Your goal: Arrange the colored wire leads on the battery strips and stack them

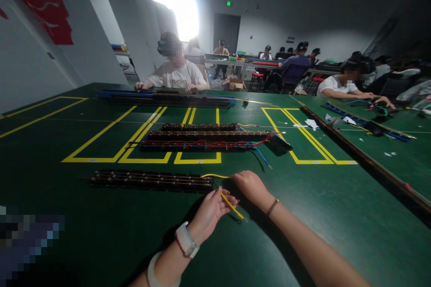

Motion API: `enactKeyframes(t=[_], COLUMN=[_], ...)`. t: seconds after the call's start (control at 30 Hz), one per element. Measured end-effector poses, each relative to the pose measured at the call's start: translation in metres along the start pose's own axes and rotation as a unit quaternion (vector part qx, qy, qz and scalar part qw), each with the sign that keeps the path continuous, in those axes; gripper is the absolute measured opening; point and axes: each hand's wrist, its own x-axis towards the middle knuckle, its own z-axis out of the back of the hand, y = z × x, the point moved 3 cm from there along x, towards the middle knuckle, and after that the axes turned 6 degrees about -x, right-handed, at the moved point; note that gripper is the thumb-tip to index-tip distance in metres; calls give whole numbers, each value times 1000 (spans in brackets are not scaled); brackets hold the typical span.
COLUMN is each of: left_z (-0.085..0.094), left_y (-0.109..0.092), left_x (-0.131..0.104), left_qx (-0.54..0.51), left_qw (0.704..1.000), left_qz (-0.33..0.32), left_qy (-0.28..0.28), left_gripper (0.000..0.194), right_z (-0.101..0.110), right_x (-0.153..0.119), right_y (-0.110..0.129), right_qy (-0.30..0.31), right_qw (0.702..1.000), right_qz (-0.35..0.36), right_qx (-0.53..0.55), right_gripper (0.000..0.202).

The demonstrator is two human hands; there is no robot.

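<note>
A long black strip assembly with copper-coloured rods lies across the green table in front of me. Two yellow wires come from its right end. My left hand pinches the nearer yellow wire between thumb and finger, other fingers loosely curled. That wire slants down to the right and ends in a metal lug. At the end of the farther yellow wire, my right hand is closed on it, palm down; the wire's tip is hidden inside the fingers. A small dark ring terminal shows just below my left fingers.
Beyond lie several similar strips with red, blue and yellow wires, and a black flat piece. A long dark bar runs along the right. Yellow tape marks the green table. Co-workers sit opposite and at right.
</note>
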Motion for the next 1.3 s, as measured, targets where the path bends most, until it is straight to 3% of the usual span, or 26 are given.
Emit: enactKeyframes(t=[0.2,0.37,0.6,0.77,0.83,0.97,1.03,1.13,1.3], left_z=[-2,2,10,14,10,-1,-4,-5,-3], left_y=[-1,-2,-19,-23,-22,-22,-21,-20,-18], left_x=[-4,-5,-5,-4,-6,-13,-14,-13,-10], left_qx=[67,160,335,532,620,775,815,840,854], left_qw=[996,986,942,845,780,611,553,514,483], left_qz=[43,47,2,-31,-58,-121,-128,-145,-169], left_qy=[30,23,-19,-55,-69,-110,-116,-102,-88], left_gripper=[15,26,29,34,34,31,34,36,37], right_z=[-5,-3,4,4,3,3,2,2,4], right_x=[-8,-16,-29,-35,-35,-34,-33,-32,-30], right_y=[3,-3,-13,-9,-6,2,6,12,19], right_qy=[-10,-57,-124,-156,-163,-165,-157,-136,-103], right_qw=[998,996,989,979,977,977,979,980,980], right_qz=[39,10,-48,-53,-45,-15,7,36,48], right_qx=[-51,-62,60,122,127,132,133,138,164], right_gripper=[10,18,23,23,23,22,22,23,26])
